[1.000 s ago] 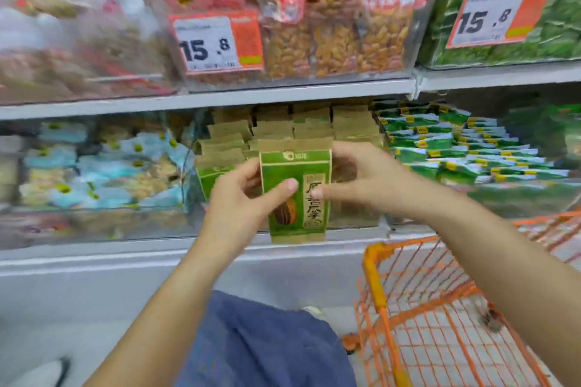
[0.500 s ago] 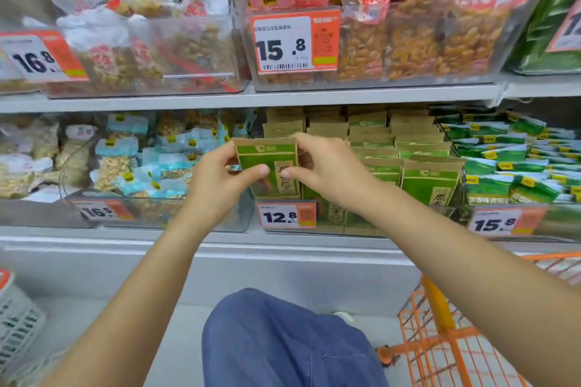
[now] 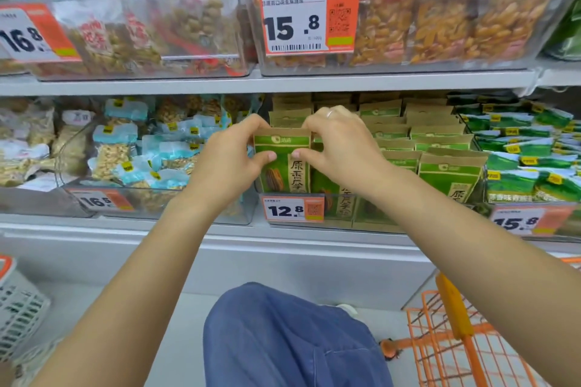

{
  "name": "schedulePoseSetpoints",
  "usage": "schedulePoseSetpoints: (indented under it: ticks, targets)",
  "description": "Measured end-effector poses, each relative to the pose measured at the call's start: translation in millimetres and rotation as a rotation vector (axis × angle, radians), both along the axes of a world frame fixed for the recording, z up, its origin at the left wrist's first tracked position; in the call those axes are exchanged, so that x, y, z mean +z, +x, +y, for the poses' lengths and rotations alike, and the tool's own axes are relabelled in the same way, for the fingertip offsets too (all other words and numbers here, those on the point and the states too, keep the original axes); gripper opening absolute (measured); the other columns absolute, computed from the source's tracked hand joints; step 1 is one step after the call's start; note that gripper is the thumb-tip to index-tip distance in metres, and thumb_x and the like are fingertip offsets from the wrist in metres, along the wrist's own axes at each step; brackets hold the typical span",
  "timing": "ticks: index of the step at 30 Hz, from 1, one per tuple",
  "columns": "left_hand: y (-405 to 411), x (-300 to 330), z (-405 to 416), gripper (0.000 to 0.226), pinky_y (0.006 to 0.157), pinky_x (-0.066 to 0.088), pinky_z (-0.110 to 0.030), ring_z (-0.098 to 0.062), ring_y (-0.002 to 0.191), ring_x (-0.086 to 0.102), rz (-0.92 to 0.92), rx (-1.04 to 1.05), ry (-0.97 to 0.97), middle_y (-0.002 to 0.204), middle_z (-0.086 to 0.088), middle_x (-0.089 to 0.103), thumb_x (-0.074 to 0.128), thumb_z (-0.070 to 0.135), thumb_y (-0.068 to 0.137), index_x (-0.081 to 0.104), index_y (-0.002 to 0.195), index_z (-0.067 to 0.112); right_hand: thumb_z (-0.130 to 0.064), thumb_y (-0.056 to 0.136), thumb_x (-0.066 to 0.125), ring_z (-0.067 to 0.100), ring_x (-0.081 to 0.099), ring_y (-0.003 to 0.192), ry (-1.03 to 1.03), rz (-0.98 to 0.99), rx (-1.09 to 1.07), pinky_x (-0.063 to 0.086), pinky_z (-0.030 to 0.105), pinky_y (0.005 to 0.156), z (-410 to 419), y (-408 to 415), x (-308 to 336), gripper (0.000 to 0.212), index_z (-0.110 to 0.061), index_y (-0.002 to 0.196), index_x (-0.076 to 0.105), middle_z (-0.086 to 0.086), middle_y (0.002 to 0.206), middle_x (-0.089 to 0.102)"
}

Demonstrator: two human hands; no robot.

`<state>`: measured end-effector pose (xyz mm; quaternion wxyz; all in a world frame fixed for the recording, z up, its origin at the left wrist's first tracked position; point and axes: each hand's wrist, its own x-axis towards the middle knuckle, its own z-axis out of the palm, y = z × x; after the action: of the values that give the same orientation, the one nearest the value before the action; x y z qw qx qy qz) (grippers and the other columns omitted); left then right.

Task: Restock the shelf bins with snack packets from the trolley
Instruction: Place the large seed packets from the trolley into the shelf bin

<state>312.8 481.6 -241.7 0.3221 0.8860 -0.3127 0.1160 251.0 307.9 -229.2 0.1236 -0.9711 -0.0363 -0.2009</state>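
While pinched by both hands, packet upright.

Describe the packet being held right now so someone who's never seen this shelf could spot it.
On the lower shelf, find the clear bin with the 12.8 price tag. At its front left corner stands a green and kraft-brown packet, upright. Unlike the identical packets beside it, the left hand and right hand pinch its top.

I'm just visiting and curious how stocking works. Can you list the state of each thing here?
Left hand: pinches the green packet.
Right hand: pinches the same packet.
Green packet: upright, at the bin's front left.
Middle bin: nearly full.
12.8 price tag: clipped on the bin front.
Orange trolley: parked at right.
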Motion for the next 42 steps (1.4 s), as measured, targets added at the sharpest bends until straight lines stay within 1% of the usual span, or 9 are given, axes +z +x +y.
schedulePoseSetpoints:
  ticks: [6,8,18,23,27,30,35,39,42]
  targets:
    - [4,-6,-1,0.029,0.069,0.037,-0.034,-0.023,0.088,0.050,-0.035,0.103,0.157,0.093,-0.003,0.058,0.072,0.029,0.083,0.059,0.107,0.023,-0.044,0.083,0.069,0.021,0.040,0.124,-0.058,0.040,0.014,0.022,0.033,0.108,2,11,-1,0.045,-0.016,0.117,0.064,-0.002,0.128,0.053]
    - [4,-7,-2,0.029,0.070,0.039,-0.035,-0.026,0.091,0.052,-0.041,0.117,0.175,0.090,-0.003,0.055,0.072,0.029,0.083,0.060,0.108,0.023,-0.044,0.082,0.069,0.020,0.038,0.126,-0.069,0.052,0.012,0.018,0.033,0.112,3,13,-2,0.046,-0.015,0.117,0.064,-0.002,0.130,0.053]
    - [-1,-5,-9,0.034,0.073,0.043,-0.037,-0.034,0.096,0.057,-0.026,0.117,0.247,0.101,-0.010,0.060,0.071,0.031,0.083,0.056,0.112,0.023,-0.045,0.083,0.068,0.020,0.037,0.130,-0.059,0.117,-0.019,0.016,0.033,0.113,-1,14,-7,0.048,-0.016,0.120,0.063,-0.001,0.136,0.051]
    - [-13,-13,-10,0.063,0.079,0.047,-0.039,-0.028,0.108,0.058,0.034,0.080,0.281,0.124,0.000,0.058,0.079,0.032,0.077,0.039,0.124,0.019,-0.062,0.073,0.069,0.020,0.025,0.140,-0.176,0.209,-0.037,0.007,0.042,0.119,-7,5,-16,0.080,-0.014,0.134,0.048,0.002,0.147,0.038]
    - [-16,-24,-14,0.063,0.083,0.042,-0.038,-0.028,0.117,0.052,-0.018,0.111,0.208,0.130,-0.006,0.053,0.076,0.021,0.080,0.038,0.130,0.013,-0.059,0.075,0.069,0.019,0.013,0.146,-0.232,0.177,-0.064,0.000,0.044,0.118,-6,1,-25,0.076,-0.011,0.131,0.053,0.004,0.157,0.023]
    - [-14,-25,-18,0.060,0.079,0.043,-0.042,-0.032,0.111,0.053,-0.106,0.098,0.221,0.124,-0.009,0.052,0.074,0.014,0.080,0.040,0.129,0.011,-0.053,0.077,0.070,0.020,0.012,0.146,-0.234,0.178,-0.084,-0.002,0.045,0.118,-2,3,-25,0.072,-0.007,0.130,0.054,0.005,0.157,0.025]
    - [-9,-23,-23,0.057,0.078,0.044,-0.044,-0.032,0.106,0.053,-0.126,0.085,0.252,0.119,-0.011,0.049,0.074,0.011,0.080,0.040,0.126,0.011,-0.047,0.077,0.073,0.020,0.021,0.142,-0.200,0.148,-0.114,0.001,0.044,0.118,1,6,-27,0.067,-0.008,0.129,0.056,0.004,0.149,0.036]
    - [-8,-23,-25,0.055,0.075,0.040,-0.040,-0.033,0.103,0.051,-0.115,0.068,0.280,0.116,-0.012,0.046,0.074,0.009,0.080,0.040,0.123,0.009,-0.054,0.078,0.069,0.019,0.027,0.139,-0.183,0.155,-0.092,0.005,0.041,0.118,-2,4,-28,0.066,-0.012,0.127,0.057,0.002,0.149,0.037]
    - [-11,-26,-26,0.053,0.072,0.032,-0.032,-0.033,0.100,0.051,-0.138,0.057,0.286,0.115,-0.013,0.047,0.073,0.007,0.079,0.042,0.123,0.008,-0.053,0.080,0.068,0.018,0.036,0.133,0.087,0.122,-0.068,0.020,0.037,0.113,-7,3,-16,0.053,-0.021,0.121,0.060,-0.002,0.143,0.044]
